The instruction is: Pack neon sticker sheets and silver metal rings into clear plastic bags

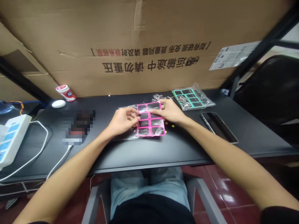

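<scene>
A pink-framed sheet with several see-through windows [150, 119] is held up over the black table, tilted towards me. My right hand [171, 110] grips its upper right part, thumb on the front and fingers behind. At its left edge, my left hand [125, 120] has its fingers curled and pinched on the sheet's border. Under my left hand and partly behind the sheet lies a clear plastic bag [126, 134]. Just beyond my right hand is a tangle of thin whitish loops [161, 97]. Small yellow dots [173, 126] lie right of the sheet.
Green-framed sheets [192, 97] in clear plastic lie at the back right, a phone [219, 127] nearer. On the left are a red-and-white tub [66, 93], a white oval case [58, 104], a blurred-out item with a white cable [57, 163] and a power strip [14, 138]. Cardboard [149, 34] stands behind.
</scene>
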A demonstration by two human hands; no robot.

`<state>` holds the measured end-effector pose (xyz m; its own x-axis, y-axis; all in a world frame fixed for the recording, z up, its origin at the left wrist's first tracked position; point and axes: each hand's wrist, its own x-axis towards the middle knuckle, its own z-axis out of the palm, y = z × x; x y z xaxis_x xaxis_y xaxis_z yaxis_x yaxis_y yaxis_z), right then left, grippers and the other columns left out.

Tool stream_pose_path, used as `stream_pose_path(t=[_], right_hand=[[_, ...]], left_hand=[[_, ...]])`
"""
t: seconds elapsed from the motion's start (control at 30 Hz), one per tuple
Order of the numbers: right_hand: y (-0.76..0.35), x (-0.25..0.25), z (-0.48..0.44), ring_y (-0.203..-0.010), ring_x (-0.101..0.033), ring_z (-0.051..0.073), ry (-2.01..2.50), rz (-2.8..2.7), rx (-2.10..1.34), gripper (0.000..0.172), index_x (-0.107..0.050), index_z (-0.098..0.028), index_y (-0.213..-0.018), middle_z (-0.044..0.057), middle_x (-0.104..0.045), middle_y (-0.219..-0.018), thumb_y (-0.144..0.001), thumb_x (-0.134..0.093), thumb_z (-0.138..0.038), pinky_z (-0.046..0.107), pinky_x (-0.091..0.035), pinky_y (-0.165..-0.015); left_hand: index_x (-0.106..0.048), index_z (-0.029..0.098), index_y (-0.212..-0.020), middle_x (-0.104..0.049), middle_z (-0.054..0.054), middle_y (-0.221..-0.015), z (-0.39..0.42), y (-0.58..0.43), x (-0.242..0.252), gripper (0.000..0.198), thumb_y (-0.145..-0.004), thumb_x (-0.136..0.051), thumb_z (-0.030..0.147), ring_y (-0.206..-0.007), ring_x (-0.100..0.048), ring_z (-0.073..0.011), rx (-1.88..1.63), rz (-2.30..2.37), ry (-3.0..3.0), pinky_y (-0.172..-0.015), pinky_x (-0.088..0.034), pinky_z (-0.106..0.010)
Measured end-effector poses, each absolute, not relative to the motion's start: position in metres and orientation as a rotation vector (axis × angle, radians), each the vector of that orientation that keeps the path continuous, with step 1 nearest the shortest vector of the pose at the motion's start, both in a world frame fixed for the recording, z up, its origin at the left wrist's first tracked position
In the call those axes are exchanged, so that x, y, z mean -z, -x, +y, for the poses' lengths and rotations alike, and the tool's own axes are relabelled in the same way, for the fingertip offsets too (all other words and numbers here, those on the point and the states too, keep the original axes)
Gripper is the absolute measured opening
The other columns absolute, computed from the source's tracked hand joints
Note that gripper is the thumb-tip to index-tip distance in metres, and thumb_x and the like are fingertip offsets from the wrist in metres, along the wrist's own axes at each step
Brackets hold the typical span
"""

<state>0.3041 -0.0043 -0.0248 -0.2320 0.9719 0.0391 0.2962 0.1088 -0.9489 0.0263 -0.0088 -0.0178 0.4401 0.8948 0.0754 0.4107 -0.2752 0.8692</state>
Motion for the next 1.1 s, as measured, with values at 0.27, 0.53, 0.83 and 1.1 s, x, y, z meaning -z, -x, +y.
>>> stream_pose_path(t=[0.27, 0.53, 0.83, 1.1], right_hand=[[-0.31, 0.022, -0.001, -0.063, -0.072, 0.017, 1.036, -1.662, -1.448, 0.039, -0.072, -0.021, -0.129, 0.001, -0.075, -0.081, -0.092, -0.081, -0.031, 0.029, -0.065, -0.056], [-0.31, 0.027, 0.003, -0.056, -0.069, 0.016, 1.152, -1.631, -1.315, 0.044, -0.074, -0.017, -0.121, 0.001, -0.077, -0.07, -0.084, -0.092, -0.032, 0.028, -0.061, -0.057], [-0.291, 0.032, -0.01, -0.077, -0.077, 0.024, 1.13, -1.772, -0.768, 0.042, -0.081, -0.021, -0.096, 0.009, -0.085, -0.091, -0.086, -0.093, -0.06, 0.037, -0.061, -0.071], [-0.284, 0.037, -0.016, -0.105, -0.067, 0.032, 0.936, -2.266, -0.257, 0.031, -0.08, -0.021, -0.131, 0.013, -0.081, -0.112, -0.106, -0.072, -0.037, 0.048, -0.059, -0.095]], left_hand=[[-0.081, 0.015, -0.104, -0.081, -0.005, -0.076, -0.005, -0.023, 0.022, 0.023, -0.087, -0.08, 0.032, -0.067, -0.079, -0.0193, -0.781, 1.175, -1.918, -0.067, -0.064, -0.029], [-0.081, 0.014, -0.104, -0.081, -0.005, -0.077, -0.005, -0.024, 0.021, 0.023, -0.085, -0.078, 0.027, -0.068, -0.078, -0.0178, -0.842, 1.179, -1.921, -0.071, -0.064, -0.029], [-0.08, 0.014, -0.109, -0.081, -0.007, -0.082, -0.011, -0.028, 0.022, 0.031, -0.088, -0.083, 0.036, -0.071, -0.078, -0.0188, -0.852, 1.034, -1.863, -0.07, -0.066, -0.03], [-0.08, 0.012, -0.111, -0.081, -0.007, -0.082, -0.015, -0.032, 0.018, 0.037, -0.089, -0.087, 0.041, -0.068, -0.076, -0.0169, -0.894, 0.957, -1.777, -0.07, -0.066, -0.03]])
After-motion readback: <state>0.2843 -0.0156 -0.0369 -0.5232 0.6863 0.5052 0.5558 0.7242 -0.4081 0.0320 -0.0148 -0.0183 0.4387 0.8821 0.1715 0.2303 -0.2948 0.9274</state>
